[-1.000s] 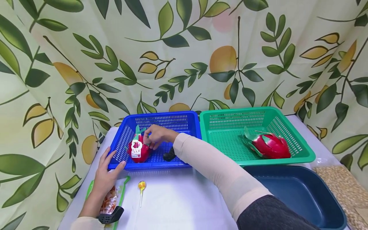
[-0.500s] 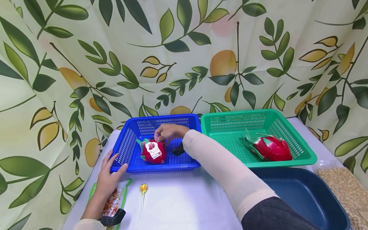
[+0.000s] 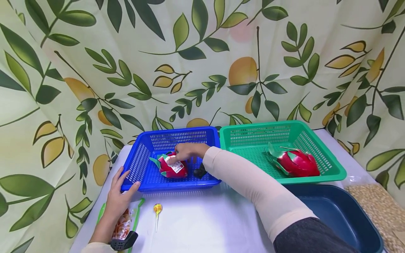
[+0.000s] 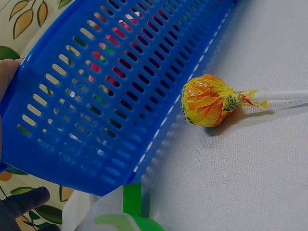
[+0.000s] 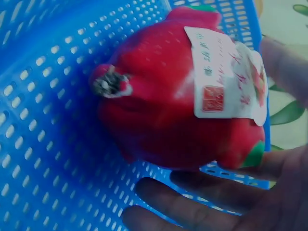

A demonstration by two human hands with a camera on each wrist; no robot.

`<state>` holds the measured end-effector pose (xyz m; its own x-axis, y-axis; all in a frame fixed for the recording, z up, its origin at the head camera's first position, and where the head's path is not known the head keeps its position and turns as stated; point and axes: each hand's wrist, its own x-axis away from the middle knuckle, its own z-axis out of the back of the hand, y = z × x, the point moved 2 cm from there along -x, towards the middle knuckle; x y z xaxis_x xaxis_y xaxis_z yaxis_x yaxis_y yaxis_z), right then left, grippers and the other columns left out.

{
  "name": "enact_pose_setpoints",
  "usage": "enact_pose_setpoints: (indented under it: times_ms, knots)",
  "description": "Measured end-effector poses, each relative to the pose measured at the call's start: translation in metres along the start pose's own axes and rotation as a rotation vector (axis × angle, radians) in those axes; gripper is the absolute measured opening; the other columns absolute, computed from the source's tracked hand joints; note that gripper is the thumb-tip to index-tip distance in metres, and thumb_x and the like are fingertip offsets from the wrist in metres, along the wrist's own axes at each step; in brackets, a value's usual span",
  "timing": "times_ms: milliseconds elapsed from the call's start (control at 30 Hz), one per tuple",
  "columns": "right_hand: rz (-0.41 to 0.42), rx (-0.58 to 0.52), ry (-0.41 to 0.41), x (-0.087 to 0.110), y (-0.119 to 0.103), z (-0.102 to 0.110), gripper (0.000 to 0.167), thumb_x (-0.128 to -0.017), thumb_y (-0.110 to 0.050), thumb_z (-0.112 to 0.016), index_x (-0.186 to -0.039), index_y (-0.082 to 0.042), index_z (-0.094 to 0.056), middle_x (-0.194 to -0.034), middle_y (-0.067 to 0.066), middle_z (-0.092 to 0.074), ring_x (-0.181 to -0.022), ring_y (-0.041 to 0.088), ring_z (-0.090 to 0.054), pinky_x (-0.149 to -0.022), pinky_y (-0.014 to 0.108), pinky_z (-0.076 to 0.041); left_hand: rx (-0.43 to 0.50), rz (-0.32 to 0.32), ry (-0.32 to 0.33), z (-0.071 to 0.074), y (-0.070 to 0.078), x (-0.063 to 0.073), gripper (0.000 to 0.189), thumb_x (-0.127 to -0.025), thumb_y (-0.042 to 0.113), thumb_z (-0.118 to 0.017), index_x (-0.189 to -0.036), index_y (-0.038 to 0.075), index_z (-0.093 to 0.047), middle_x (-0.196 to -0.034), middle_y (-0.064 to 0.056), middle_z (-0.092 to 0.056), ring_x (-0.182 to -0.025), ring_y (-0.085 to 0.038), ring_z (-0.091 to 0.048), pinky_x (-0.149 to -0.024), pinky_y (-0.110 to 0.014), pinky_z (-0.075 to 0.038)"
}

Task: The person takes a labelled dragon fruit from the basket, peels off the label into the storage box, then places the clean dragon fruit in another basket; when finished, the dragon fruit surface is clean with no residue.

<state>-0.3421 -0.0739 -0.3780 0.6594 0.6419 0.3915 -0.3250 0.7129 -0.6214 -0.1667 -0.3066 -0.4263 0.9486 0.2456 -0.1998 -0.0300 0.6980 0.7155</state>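
A red dragon fruit (image 3: pixel 174 167) with green scales and a white label lies in the blue basket (image 3: pixel 148 182). My right hand (image 3: pixel 189 151) holds it from the right, thumb over the label in the head view. In the right wrist view, several fingers (image 5: pixel 202 211) of that hand extend along the fruit's lower side. My left hand (image 3: pixel 118 195) is at the basket's front left corner, fingers spread, touching the rim. A yellow-wrapped lollipop (image 4: pixel 207 101) lies on the white cloth in front of the basket.
A green basket (image 3: pixel 329 175) with another dragon fruit (image 3: pixel 299 163) stands to the right. Before it sits a dark blue tub (image 3: pixel 341 214), with a bag of beige pieces (image 3: pixel 376 203) beside it. A green-edged food packet (image 3: pixel 123 226) lies under my left forearm.
The dragon fruit has turned and shifted right inside the blue basket, its leafy end now pointing left. My right hand has moved right with it, its thumb coming over the label. Left hand stays at the rim.
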Motion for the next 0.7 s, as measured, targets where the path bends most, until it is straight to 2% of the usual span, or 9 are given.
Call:
enact_pose_setpoints:
  times_ms: [67, 167, 267, 367, 433, 500, 633, 700]
  knots:
    - [-0.004, 0.003, -0.001, 0.000, 0.000, -0.002, 0.068, -0.084, -0.051, -0.069, -0.134, -0.008, -0.049, -0.111, 0.008, -0.059, -0.091, 0.028, -0.062, -0.063, 0.039, -0.057, -0.005, 0.004, -0.001, 0.000, -0.001, 0.001, 0.071, -0.091, 0.036, -0.066, -0.148, 0.006, -0.036, -0.160, -0.009, -0.009, -0.140, -0.046, -0.013, -0.097, -0.068, -0.027]
    - [0.043, 0.032, -0.011, -0.003, 0.002, -0.002, 0.062, -0.086, -0.042, -0.071, -0.136, -0.012, -0.050, -0.117, 0.007, -0.056, -0.098, 0.025, -0.059, -0.063, 0.037, -0.057, -0.006, 0.008, 0.001, 0.000, -0.001, 0.001, 0.071, -0.091, 0.036, -0.066, -0.148, 0.006, -0.036, -0.160, -0.009, -0.009, -0.140, -0.046, -0.013, -0.097, -0.068, -0.027]
    - [0.154, 0.122, -0.031, -0.007, 0.005, 0.003, 0.057, -0.090, -0.032, -0.069, -0.140, -0.016, -0.048, -0.127, 0.007, -0.052, -0.112, 0.023, -0.052, -0.079, 0.035, -0.054, -0.003, 0.008, 0.004, 0.001, -0.002, 0.001, 0.071, -0.091, 0.036, -0.066, -0.148, 0.006, -0.036, -0.160, -0.009, -0.009, -0.140, -0.046, -0.013, -0.097, -0.069, -0.028]
    - [0.232, 0.164, -0.028, -0.008, 0.008, 0.005, 0.058, -0.092, -0.026, -0.066, -0.144, -0.015, -0.043, -0.135, 0.008, -0.050, -0.124, 0.024, -0.045, -0.097, 0.035, -0.044, -0.008, 0.013, 0.002, 0.001, -0.002, 0.000, 0.071, -0.091, 0.037, -0.066, -0.148, 0.006, -0.036, -0.160, -0.009, -0.009, -0.140, -0.045, -0.012, -0.097, -0.068, -0.028]
    - [0.243, 0.175, -0.030, -0.007, 0.009, 0.003, 0.066, -0.091, -0.030, -0.067, -0.148, -0.015, -0.037, -0.141, 0.009, -0.046, -0.129, 0.025, -0.041, -0.104, 0.038, -0.037, -0.009, 0.019, -0.006, 0.000, -0.001, 0.000, 0.072, -0.091, 0.038, -0.066, -0.148, 0.006, -0.036, -0.160, -0.009, -0.008, -0.140, -0.045, -0.011, -0.097, -0.069, -0.027]
    - [0.227, 0.187, -0.032, -0.006, 0.008, -0.001, 0.077, -0.087, -0.039, -0.069, -0.151, -0.017, -0.031, -0.144, 0.007, -0.043, -0.131, 0.025, -0.038, -0.105, 0.040, -0.036, -0.008, 0.024, -0.010, 0.000, -0.001, 0.000, 0.072, -0.091, 0.038, -0.066, -0.148, 0.006, -0.036, -0.160, -0.009, -0.008, -0.140, -0.045, -0.011, -0.097, -0.068, -0.028]
    - [0.232, 0.279, -0.056, -0.003, 0.004, -0.007, 0.101, -0.077, -0.052, -0.076, -0.154, -0.019, -0.021, -0.142, 0.005, -0.043, -0.126, 0.023, -0.041, -0.101, 0.037, -0.039, 0.000, 0.022, -0.012, 0.000, 0.000, 0.001, 0.072, -0.091, 0.037, -0.066, -0.148, 0.007, -0.036, -0.160, -0.009, -0.008, -0.141, -0.045, -0.011, -0.097, -0.068, -0.027]
    - [0.252, 0.325, -0.056, -0.003, 0.000, -0.009, 0.106, -0.074, -0.054, -0.078, -0.154, -0.015, -0.020, -0.137, 0.004, -0.045, -0.122, 0.021, -0.043, -0.098, 0.033, -0.041, 0.000, 0.017, -0.008, 0.001, -0.001, 0.002, 0.071, -0.091, 0.037, -0.066, -0.148, 0.006, -0.036, -0.160, -0.009, -0.008, -0.141, -0.045, -0.011, -0.097, -0.069, -0.027]
